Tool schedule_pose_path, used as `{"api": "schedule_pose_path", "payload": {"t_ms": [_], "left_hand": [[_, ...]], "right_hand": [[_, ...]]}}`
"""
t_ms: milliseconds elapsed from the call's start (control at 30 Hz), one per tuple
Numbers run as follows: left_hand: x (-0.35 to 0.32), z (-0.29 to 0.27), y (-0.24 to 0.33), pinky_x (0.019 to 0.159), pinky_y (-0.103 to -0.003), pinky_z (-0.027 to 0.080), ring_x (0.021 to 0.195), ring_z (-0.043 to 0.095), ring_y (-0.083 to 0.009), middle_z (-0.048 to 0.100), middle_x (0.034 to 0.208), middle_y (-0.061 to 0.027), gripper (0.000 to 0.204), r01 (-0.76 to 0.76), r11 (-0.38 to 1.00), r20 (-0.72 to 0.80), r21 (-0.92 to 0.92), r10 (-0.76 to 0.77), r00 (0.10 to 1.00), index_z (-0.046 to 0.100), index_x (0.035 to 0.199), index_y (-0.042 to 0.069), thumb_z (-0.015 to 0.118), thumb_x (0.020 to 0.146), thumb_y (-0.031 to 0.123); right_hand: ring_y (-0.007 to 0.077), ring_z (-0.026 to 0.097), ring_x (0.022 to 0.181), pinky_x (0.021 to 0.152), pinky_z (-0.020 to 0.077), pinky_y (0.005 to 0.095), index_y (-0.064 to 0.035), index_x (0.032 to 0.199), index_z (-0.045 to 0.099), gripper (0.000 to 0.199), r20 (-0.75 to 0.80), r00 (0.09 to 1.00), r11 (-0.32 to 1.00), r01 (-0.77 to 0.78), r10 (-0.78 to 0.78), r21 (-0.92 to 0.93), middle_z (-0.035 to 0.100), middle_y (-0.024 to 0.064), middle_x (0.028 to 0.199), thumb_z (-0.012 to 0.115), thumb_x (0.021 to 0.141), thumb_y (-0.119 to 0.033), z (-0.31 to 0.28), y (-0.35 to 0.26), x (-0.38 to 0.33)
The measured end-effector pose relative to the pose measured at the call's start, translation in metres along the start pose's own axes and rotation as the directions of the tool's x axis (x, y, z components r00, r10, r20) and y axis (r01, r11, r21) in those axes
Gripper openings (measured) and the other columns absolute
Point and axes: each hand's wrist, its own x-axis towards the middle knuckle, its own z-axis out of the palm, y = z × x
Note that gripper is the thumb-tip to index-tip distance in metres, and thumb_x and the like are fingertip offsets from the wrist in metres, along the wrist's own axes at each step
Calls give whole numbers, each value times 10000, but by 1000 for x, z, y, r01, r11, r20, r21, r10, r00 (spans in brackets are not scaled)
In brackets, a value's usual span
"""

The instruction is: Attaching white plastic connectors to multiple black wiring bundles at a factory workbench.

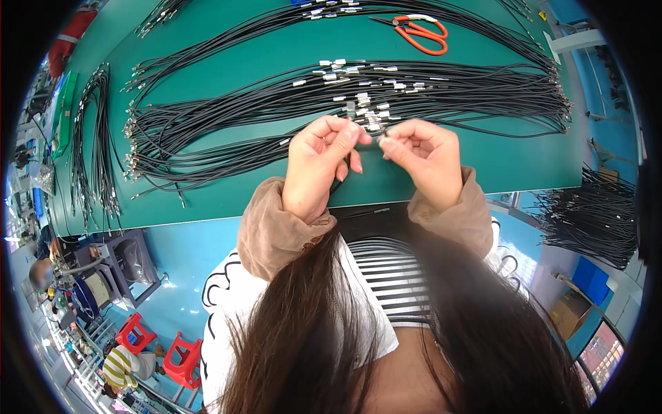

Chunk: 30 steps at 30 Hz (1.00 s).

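Observation:
Near the front edge of the green table, both my hands are raised in front of the cables. My left hand [318, 162] is closed in a pinch, and a thin black cable [336, 185] comes out below its fingers. Thumb and forefinger of my right hand [426, 157] are pressed together close by, with a small dark tip showing between them; its kind is too small to tell. Just beyond the fingers lies a wide bundle of black cables [227, 114] with metal ends. White labels [372, 119] cluster at the middle of that bundle.
Orange-handled pliers or snips [424, 36] lie at the back right. Another cable bundle [96, 152] rests at the left, and more cables [586, 217] hang or lie off the right side. Red stools [183, 360] stand on the blue floor, near a seated person [124, 366].

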Motion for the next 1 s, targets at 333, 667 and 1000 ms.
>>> {"api": "schedule_pose_path", "payload": {"t_ms": [333, 667, 1000], "left_hand": [[-9, 4, -1, 409, -150, 336, 547, 538, -88, 600, 739, -63, 134, 155, 985, 160, 73, -165, 973, 581, 909, -22, 544, 896, 106], [-9, 3, -7, 481, -148, 338, 637, 522, -43, 601, 738, -34, 39, -44, 987, 81, 156, 32, 996, 592, 817, 2, 630, 807, -1], [-9, 4, -12, 475, -147, 326, 617, 512, -36, 602, 741, -33, 71, -47, 995, 92, 84, 39, 995, 571, 808, 17, 629, 797, -22]], "right_hand": [[59, 570, 661, 609, 469, 188, 44, 897, 630, 139, 58, 998, 996, -24, 19, 82, 637, 50, 767, 652, 820, -69, -2, -9, 16], [54, 534, 652, 593, 432, 180, 25, 895, 663, 142, 75, 995, 995, -64, 59, 72, 639, 36, 765, 659, 820, -97, -3, -17, 10], [40, 520, 641, 575, 415, 175, 10, 893, 669, 129, 56, 995, 995, -82, 79, 49, 625, 15, 727, 656, 824, -98, -2, -14, 13]]}}
